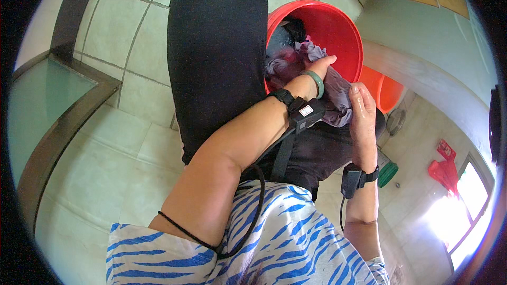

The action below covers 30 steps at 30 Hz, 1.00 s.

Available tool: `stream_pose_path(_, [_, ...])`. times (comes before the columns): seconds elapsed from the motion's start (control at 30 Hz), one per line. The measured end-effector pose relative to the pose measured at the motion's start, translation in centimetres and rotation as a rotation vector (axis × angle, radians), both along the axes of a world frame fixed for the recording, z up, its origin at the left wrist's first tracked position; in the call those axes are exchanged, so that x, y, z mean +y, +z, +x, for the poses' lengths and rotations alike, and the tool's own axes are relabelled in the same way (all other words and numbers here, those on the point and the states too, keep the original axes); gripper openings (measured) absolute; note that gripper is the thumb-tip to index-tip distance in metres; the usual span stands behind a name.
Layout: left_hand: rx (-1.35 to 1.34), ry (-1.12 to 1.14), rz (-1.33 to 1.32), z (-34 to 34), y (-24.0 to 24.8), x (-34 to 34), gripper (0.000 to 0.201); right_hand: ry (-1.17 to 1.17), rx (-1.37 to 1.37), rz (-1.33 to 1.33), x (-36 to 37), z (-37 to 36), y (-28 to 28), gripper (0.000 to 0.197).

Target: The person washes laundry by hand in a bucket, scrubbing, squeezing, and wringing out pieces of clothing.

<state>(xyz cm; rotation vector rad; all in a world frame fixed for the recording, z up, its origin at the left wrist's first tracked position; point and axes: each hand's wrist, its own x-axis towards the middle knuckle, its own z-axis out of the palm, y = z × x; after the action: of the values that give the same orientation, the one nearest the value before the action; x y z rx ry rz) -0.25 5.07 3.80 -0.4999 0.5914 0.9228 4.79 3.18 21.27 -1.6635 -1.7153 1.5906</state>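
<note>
Tiles of pale green ceramic [132, 37] cover the floor to the left of the round red plastic bucket [338, 26], and a dark metal-framed glass panel [47, 95] lies further left still, well apart from the bucket. Between the tiles and the bucket a leg in black cloth [216, 47] rises beside the bucket's left rim, touching or almost touching it. The left hand [319, 66], with a green bangle and a black strapped sensor on its wrist, reaches over the near rim into the bucket, its fingers closed on the crumpled grey-mauve wet garment [338, 92], which drapes from inside the bucket over its near edge. Deeper in the bucket lie more dark and purplish wet clothes [285, 47], bunched together. Just right of the near rim, the right hand [362, 111], also wearing a black wrist device, grips the hanging part of the same garment, thumb on top. It looks like the garment is being lifted out or wrung over the bucket; a next move would call for both hands to keep firm hold of the heavy wet cloth and draw it clear of the rim without dragging the other clothes along. Right of the bucket, an orange plastic basin [388, 92] sits just behind the right hand, and further right a red plastic bag [443, 166] lies on the floor near a bright doorway.
</note>
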Motion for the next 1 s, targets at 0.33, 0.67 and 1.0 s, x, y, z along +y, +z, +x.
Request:
stream_pose_path(0.33, [-0.008, 0.370, 0.010, 1.0, -1.6, -0.4, 0.032, 0.226, -0.573, 0.365, 3.9, -1.2, -6.4, 0.039])
stream_pose_path(0.67, [0.232, 0.232, 0.034, -5.1, 4.6, 0.8, 0.023, -0.196, -0.052, 0.057, 7.2, 2.3, -10.7, 0.040])
stream_pose_path(1.0, [1.676, -0.998, 0.192, -5.2, 0.0, 0.6, 0.071, 0.170, -0.301, 0.625, 11.8, 3.6, -6.3, 0.039])
